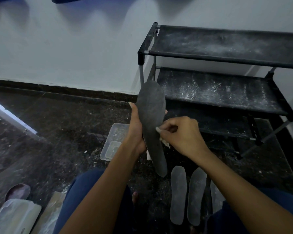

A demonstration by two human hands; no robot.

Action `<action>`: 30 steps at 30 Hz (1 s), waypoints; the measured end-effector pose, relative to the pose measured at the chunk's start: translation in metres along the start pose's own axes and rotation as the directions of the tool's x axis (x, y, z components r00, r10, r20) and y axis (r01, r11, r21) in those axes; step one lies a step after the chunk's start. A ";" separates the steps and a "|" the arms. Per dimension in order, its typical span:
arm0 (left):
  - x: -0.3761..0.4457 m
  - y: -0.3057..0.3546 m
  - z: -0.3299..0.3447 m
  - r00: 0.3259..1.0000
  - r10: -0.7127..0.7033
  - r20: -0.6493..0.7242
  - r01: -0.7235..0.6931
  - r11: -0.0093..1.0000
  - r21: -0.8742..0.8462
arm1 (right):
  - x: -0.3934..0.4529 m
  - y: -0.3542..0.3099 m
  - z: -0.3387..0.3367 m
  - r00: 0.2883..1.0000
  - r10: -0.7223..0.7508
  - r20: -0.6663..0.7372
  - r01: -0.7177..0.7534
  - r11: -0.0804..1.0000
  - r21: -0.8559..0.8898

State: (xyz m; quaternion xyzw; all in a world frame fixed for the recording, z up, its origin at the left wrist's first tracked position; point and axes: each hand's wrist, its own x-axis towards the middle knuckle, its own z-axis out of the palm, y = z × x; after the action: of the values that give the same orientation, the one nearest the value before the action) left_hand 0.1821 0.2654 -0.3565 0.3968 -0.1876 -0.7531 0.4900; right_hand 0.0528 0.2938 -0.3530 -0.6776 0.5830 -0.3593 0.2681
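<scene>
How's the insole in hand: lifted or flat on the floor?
Lifted: the left hand grips the insole mid-length, tilted; the right hand pinches white bits at its edge.

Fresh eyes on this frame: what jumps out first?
The dark grey insole held up at centre grabs the eye: the left hand grips it from behind while the right hand pinches a whitish scrap at its edge. To its right stands a black shoe rack with white-dusted shelves; spare insoles lie on the floor below the hands.
</scene>
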 end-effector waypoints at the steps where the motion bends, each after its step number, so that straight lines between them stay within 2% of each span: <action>1: -0.003 0.000 0.003 1.000 0.016 0.000 -0.016 0.998 0.058 | 0.002 0.001 0.001 0.997 -0.022 -0.071 0.022 1.000 -0.002; 2: -0.005 -0.002 0.005 1.000 0.026 0.005 -0.026 0.994 0.110 | 0.004 0.003 0.002 0.992 -0.049 -0.115 0.044 0.998 -0.038; 4: -0.007 -0.005 0.005 0.998 0.042 0.041 -0.048 0.987 0.151 | 0.005 0.007 0.006 0.991 -0.078 -0.109 0.066 0.992 -0.110; 6: -0.003 -0.006 0.004 1.000 0.027 0.011 -0.029 0.988 0.153 | 0.002 0.008 0.010 0.999 -0.046 -0.029 0.043 0.993 -0.113; 9: 0.000 -0.003 0.000 1.000 -0.020 0.021 0.018 0.996 0.093 | -0.004 0.005 0.015 0.994 0.029 0.104 -0.027 0.999 -0.022; 13: -0.002 -0.002 0.000 0.999 -0.033 0.013 0.032 0.998 0.053 | -0.001 -0.002 0.002 0.936 0.078 0.344 -0.094 0.995 0.029; 15: -0.002 -0.003 0.001 1.000 -0.014 0.017 0.012 0.995 0.096 | 0.001 -0.004 -0.004 0.958 0.070 0.279 -0.105 0.988 0.111; 18: -0.004 -0.008 0.005 0.999 -0.025 0.030 0.022 0.994 0.103 | 0.008 0.001 -0.007 0.995 0.063 -0.072 -0.045 0.974 0.221; 20: -0.004 -0.012 0.007 0.992 -0.089 0.085 0.082 0.994 0.075 | 0.012 0.004 -0.006 0.976 0.000 -0.216 0.029 0.991 0.130; 21: -0.003 -0.013 0.007 0.990 -0.106 0.093 0.100 0.993 0.068 | 0.013 0.006 -0.004 0.972 -0.037 -0.231 0.056 0.995 0.080; 23: -0.001 -0.015 0.004 0.989 -0.116 0.094 0.108 0.991 0.083 | 0.012 0.006 0.003 0.979 -0.063 -0.194 0.076 0.995 0.061; 26: 0.001 -0.013 0.000 0.990 -0.113 0.088 0.105 0.990 0.091 | 0.005 0.000 0.013 0.995 -0.065 -0.080 0.074 0.989 0.125; 30: 0.006 -0.009 -0.007 0.995 -0.056 0.083 0.055 0.998 0.013 | -0.006 -0.007 0.015 0.995 -0.011 0.101 -0.016 0.964 0.266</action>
State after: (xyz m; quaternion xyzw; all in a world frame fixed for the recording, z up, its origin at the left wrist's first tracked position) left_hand 0.1812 0.2649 -0.3693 0.3725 -0.2008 -0.7813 0.4587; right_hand 0.0687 0.3002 -0.3575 -0.6521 0.5158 -0.3990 0.3867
